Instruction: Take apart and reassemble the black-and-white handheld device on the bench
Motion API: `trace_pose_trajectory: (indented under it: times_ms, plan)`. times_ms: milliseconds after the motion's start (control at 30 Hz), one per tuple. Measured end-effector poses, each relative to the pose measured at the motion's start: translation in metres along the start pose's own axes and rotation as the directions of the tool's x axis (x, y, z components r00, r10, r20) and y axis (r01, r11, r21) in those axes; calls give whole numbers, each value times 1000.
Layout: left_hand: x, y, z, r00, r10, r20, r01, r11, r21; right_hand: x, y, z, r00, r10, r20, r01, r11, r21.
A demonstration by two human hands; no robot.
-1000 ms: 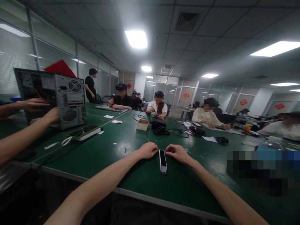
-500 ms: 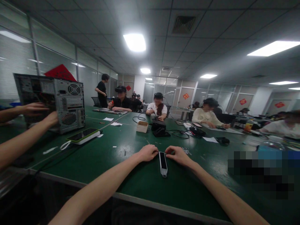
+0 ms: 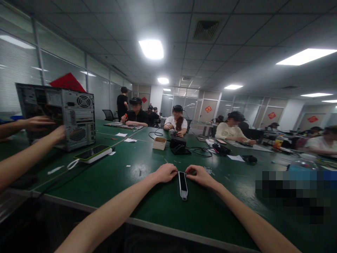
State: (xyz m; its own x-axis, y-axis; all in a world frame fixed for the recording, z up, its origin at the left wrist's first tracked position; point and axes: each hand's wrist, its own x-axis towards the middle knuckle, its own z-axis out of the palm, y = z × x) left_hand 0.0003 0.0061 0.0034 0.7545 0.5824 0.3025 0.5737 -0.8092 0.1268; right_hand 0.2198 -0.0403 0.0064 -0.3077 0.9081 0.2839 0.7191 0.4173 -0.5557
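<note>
A slim white scanning pen [image 3: 183, 186] with a long black screen lies between my hands, its tapered grey end towards me. My left hand [image 3: 166, 173] is bent at its far left corner, fingertips pressed together against the edge. On the opposite side, my right hand [image 3: 199, 175] curls with thumb and forefinger pinched at the far right corner. Small contact details at the fingertips are too dim to make out. Just beyond my right hand, a little pile of small clear or metallic pieces [image 3: 209, 170] rests on the green table [image 3: 158, 207].
At left, another person's hands [image 3: 43, 123] reach into an open computer case [image 3: 80, 119]. A phone on a white power bank [image 3: 92, 153] lies beside it. Ahead are a small box [image 3: 159, 143], a black stand [image 3: 179, 144] and cables. A large bottle [image 3: 302, 163] stands right. Several people sit around.
My hands and the scanning pen look almost unmoved. In the background, the standing person at left has shifted right and turned.
</note>
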Motion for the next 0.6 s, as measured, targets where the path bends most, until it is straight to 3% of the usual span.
trace_pose_trajectory:
  times_ms: [600]
  plan:
    - [0, 0, 1, 1000, 10, 0, -10, 1000, 1, 0, 2, 7, 998, -43, -35, 42, 999, -23]
